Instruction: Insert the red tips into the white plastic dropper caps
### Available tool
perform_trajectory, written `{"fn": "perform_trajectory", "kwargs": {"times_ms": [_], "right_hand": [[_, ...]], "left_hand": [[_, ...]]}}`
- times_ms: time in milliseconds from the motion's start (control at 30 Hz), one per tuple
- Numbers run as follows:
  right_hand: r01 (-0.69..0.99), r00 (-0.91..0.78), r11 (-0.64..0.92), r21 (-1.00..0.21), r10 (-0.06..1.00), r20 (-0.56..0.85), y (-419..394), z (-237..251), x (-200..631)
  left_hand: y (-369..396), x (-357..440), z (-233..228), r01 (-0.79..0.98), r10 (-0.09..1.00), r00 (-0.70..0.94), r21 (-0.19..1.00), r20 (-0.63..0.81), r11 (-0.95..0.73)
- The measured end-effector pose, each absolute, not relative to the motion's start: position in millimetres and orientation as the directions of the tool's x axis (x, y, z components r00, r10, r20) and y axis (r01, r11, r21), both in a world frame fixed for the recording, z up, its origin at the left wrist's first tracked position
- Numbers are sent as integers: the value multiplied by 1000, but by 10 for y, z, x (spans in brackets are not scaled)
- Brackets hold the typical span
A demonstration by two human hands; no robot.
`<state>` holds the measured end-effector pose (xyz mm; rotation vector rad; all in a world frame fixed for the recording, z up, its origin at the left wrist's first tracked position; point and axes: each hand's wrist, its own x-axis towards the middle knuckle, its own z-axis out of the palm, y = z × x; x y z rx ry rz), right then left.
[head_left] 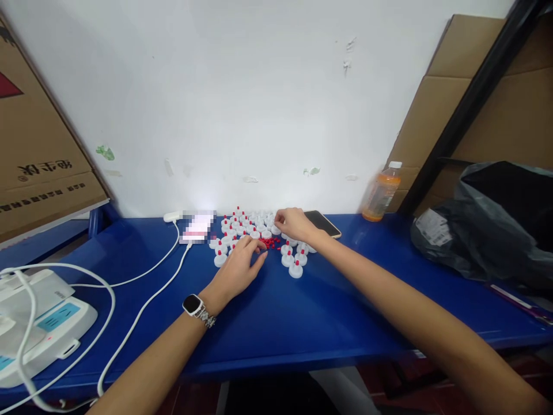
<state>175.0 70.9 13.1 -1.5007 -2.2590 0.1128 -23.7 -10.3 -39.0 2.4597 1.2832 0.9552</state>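
Observation:
My left hand (241,266) is low over the blue table, fingers loosely bent and thumb apart, with nothing visible in it. Its fingertips are beside a small pile of red tips (271,243). Farther back, my right hand (294,223) has thumb and fingers pinched at the top of a white round cap (275,230); whatever is between the fingertips is hidden. Many similar white caps stand around the pile. Those on the left and a group at front right, including one cap (296,271), carry red tips; several at the back look plain white.
A dark phone (322,223) lies behind my right wrist. A lit phone (197,226) with a white cable (149,302) is at left, near a power strip (56,334). An orange drink bottle (382,193) stands against the wall, left of a black plastic bag (470,230).

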Motion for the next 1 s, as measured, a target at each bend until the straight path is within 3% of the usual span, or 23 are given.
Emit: {"fn": "perform_trajectory", "kwargs": {"times_ms": [100,167,267,367,433,533,633,733,833,900,1000], "right_hand": [[731,-284,465,-499,872,398,440,194,1739],[577,-343,501,-644,865,365,231,230,1699],[436,-449,541,-719,823,347,41,229,1644],[589,-441,574,-569,818,368,74,168,1673],[744,-472,576,-338,811,344,164,122,1719],[813,-557,581,-49,799,226,267,85,1739],[821,-570,568,60,809,140,292,98,1684],[824,-567,561,79,818,102,291,139,1646],[823,-551,566,-46,815,181,290,165,1671],[768,-492,563,-304,824,282,276,146,1685],[487,-330,501,-715,864,381,216,42,1641]], "left_hand": [[-127,-212,-338,661,759,338,434,557,-612],[-143,-196,-324,669,738,323,409,593,-621],[-146,-209,-347,685,756,376,389,536,-617],[-134,-257,-391,699,787,421,392,452,-599],[-130,-281,-407,707,799,437,392,413,-589],[-139,-288,-407,736,818,444,372,365,-566],[-149,-275,-397,749,821,446,353,356,-560],[-148,-267,-399,736,811,462,355,360,-577],[-140,-269,-412,726,809,466,368,359,-581],[-135,-270,-422,725,812,458,378,362,-576],[-134,-267,-433,720,813,444,390,376,-574]]}}
